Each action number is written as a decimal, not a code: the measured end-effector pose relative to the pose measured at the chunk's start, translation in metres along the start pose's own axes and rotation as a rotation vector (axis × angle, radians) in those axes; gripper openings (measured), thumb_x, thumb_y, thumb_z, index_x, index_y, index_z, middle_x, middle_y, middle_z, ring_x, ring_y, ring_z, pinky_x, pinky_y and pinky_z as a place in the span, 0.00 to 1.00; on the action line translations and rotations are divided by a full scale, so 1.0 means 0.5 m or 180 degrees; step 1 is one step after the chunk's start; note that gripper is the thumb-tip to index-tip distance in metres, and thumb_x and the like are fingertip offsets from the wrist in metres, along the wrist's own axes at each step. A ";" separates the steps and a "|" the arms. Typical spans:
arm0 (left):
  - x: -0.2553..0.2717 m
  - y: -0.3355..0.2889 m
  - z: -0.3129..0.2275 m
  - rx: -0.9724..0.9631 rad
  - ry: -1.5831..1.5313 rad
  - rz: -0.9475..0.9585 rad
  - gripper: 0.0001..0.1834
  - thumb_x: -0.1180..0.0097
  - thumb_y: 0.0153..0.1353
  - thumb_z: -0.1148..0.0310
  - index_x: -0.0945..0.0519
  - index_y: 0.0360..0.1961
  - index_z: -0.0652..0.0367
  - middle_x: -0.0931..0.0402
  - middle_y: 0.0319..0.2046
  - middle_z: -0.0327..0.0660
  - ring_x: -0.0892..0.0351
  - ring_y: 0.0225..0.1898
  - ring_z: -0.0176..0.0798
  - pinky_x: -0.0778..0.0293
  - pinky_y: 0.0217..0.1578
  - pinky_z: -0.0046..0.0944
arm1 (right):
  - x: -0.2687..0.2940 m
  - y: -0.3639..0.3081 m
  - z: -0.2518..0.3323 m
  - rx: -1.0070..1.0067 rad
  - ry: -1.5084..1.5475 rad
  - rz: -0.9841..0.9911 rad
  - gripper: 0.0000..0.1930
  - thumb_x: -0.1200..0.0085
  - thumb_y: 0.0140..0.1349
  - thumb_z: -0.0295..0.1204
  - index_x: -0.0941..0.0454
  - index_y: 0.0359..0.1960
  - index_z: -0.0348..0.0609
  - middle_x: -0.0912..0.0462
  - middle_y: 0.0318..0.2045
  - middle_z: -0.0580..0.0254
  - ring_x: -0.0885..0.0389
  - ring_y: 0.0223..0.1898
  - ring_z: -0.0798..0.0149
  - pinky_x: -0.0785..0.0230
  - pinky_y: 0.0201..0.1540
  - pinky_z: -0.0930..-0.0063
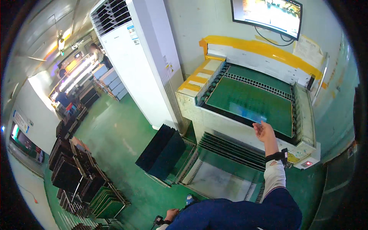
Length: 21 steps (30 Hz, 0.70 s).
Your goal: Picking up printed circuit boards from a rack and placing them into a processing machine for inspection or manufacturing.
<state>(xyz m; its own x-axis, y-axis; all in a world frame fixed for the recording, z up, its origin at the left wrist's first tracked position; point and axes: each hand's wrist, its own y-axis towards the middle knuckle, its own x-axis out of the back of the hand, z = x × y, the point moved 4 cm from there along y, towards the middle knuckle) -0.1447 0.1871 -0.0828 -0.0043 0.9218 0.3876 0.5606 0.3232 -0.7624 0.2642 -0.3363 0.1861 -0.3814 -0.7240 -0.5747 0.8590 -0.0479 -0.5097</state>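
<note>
A large flat green panel [249,101], like a circuit board panel, lies on the roller bed of a white machine [306,115]. My right hand [264,131] reaches to its near edge, palm turned up and fingers curled in a pinch at that edge. Low in the view, beside my body, my left hand [171,214] hangs with its fingers curled; whether anything is inside them is hidden. Below the machine's front stands a rack [214,178] with several dark green panels [230,151] upright in its far part.
Left of the rack, a dark stack of panels [161,151] stands in another rack. A tall white air conditioner [132,57] rises beside the machine. More loaded racks [88,180] line the left side. A screen [268,17] hangs above. People work far back left.
</note>
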 end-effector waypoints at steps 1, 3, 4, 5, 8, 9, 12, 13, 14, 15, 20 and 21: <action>0.002 0.012 0.008 -0.0100 0.0024 0.0012 0.15 0.46 0.51 0.60 0.21 0.32 0.63 0.21 0.28 0.41 0.24 0.30 0.33 0.29 0.33 0.32 | 0.001 0.003 -0.001 -0.0009 0.0019 0.0001 0.16 0.56 0.59 0.38 0.29 0.34 0.33 0.21 0.29 0.56 0.23 0.26 0.66 0.30 0.22 0.78; 0.004 0.042 0.029 -0.0197 0.0063 0.0017 0.14 0.46 0.52 0.61 0.21 0.30 0.62 0.22 0.27 0.41 0.24 0.28 0.34 0.29 0.32 0.32 | 0.002 0.009 0.003 0.0090 -0.0139 0.0129 0.16 0.54 0.57 0.40 0.28 0.33 0.37 0.21 0.30 0.59 0.24 0.25 0.68 0.31 0.24 0.80; 0.003 0.043 0.021 -0.0873 0.0664 -0.0022 0.14 0.46 0.52 0.61 0.21 0.30 0.63 0.22 0.27 0.41 0.25 0.27 0.34 0.29 0.31 0.33 | 0.004 0.005 -0.002 0.0068 -0.0132 0.0108 0.16 0.54 0.57 0.40 0.28 0.33 0.37 0.21 0.30 0.59 0.24 0.25 0.68 0.31 0.24 0.80; 0.001 0.037 0.016 -0.1552 0.1262 -0.0057 0.13 0.46 0.51 0.62 0.22 0.29 0.63 0.22 0.27 0.41 0.25 0.26 0.35 0.30 0.29 0.34 | 0.002 -0.002 -0.004 0.0175 -0.0339 0.0160 0.15 0.54 0.57 0.40 0.28 0.33 0.38 0.21 0.29 0.60 0.24 0.26 0.68 0.32 0.25 0.79; -0.005 0.013 -0.020 -0.0722 -0.0274 0.0086 0.15 0.46 0.51 0.61 0.24 0.30 0.63 0.22 0.27 0.42 0.25 0.28 0.37 0.30 0.30 0.36 | -0.008 -0.030 -0.035 0.0223 -0.0892 0.0239 0.15 0.54 0.57 0.40 0.28 0.33 0.40 0.21 0.29 0.60 0.24 0.27 0.68 0.32 0.27 0.79; -0.004 0.020 -0.025 -0.0861 0.0139 -0.0004 0.15 0.46 0.51 0.60 0.23 0.31 0.63 0.22 0.28 0.42 0.25 0.28 0.37 0.30 0.30 0.37 | -0.015 -0.043 -0.054 0.0223 -0.1245 0.0312 0.14 0.54 0.57 0.40 0.28 0.33 0.41 0.21 0.28 0.60 0.24 0.27 0.68 0.32 0.28 0.78; -0.017 0.067 0.035 -0.0821 -0.0355 0.0148 0.16 0.47 0.50 0.59 0.22 0.29 0.62 0.22 0.27 0.41 0.25 0.27 0.37 0.30 0.31 0.37 | -0.045 -0.081 -0.148 0.0235 -0.2318 0.0306 0.12 0.54 0.56 0.37 0.27 0.32 0.40 0.21 0.26 0.59 0.24 0.23 0.67 0.31 0.25 0.76; -0.021 0.078 0.043 -0.0778 -0.0342 0.0177 0.16 0.47 0.50 0.59 0.22 0.29 0.62 0.22 0.27 0.41 0.25 0.27 0.37 0.30 0.31 0.37 | -0.022 -0.075 -0.175 0.0380 -0.2774 0.0276 0.12 0.53 0.56 0.37 0.26 0.31 0.40 0.21 0.25 0.60 0.24 0.22 0.67 0.31 0.25 0.77; -0.022 0.089 0.049 -0.0593 -0.0123 0.0130 0.15 0.46 0.50 0.59 0.21 0.29 0.62 0.22 0.26 0.40 0.25 0.27 0.37 0.30 0.31 0.36 | 0.006 -0.062 -0.216 0.0536 -0.3224 0.0266 0.11 0.52 0.55 0.37 0.26 0.29 0.41 0.21 0.24 0.61 0.23 0.21 0.68 0.31 0.25 0.78; -0.019 0.093 0.053 -0.0418 0.0074 0.0063 0.15 0.46 0.49 0.60 0.21 0.29 0.62 0.22 0.26 0.40 0.24 0.27 0.36 0.30 0.32 0.35 | 0.025 -0.057 -0.245 0.1029 -0.3763 0.0416 0.11 0.50 0.53 0.36 0.25 0.27 0.40 0.21 0.24 0.60 0.23 0.24 0.66 0.31 0.27 0.74; -0.005 0.052 0.024 -0.0120 0.0232 0.0024 0.15 0.45 0.49 0.59 0.20 0.31 0.60 0.21 0.27 0.39 0.23 0.30 0.33 0.29 0.33 0.33 | 0.017 -0.113 -0.323 0.1909 -0.5057 0.0154 0.09 0.47 0.48 0.32 0.25 0.28 0.39 0.23 0.25 0.53 0.24 0.30 0.54 0.34 0.33 0.64; -0.007 0.066 0.044 -0.0044 0.0232 0.0053 0.15 0.45 0.48 0.58 0.20 0.31 0.59 0.21 0.27 0.39 0.23 0.30 0.32 0.29 0.33 0.33 | 0.019 -0.118 -0.331 0.2155 -0.5209 0.0102 0.09 0.47 0.47 0.31 0.25 0.28 0.40 0.24 0.25 0.53 0.25 0.30 0.53 0.34 0.33 0.64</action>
<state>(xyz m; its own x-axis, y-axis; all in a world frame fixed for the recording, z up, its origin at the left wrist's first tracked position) -0.1445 0.1994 -0.1205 0.0651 0.9088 0.4120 0.5714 0.3046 -0.7621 0.1536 -0.2264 0.1050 -0.0274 -0.5919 0.8056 0.9975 0.0359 0.0603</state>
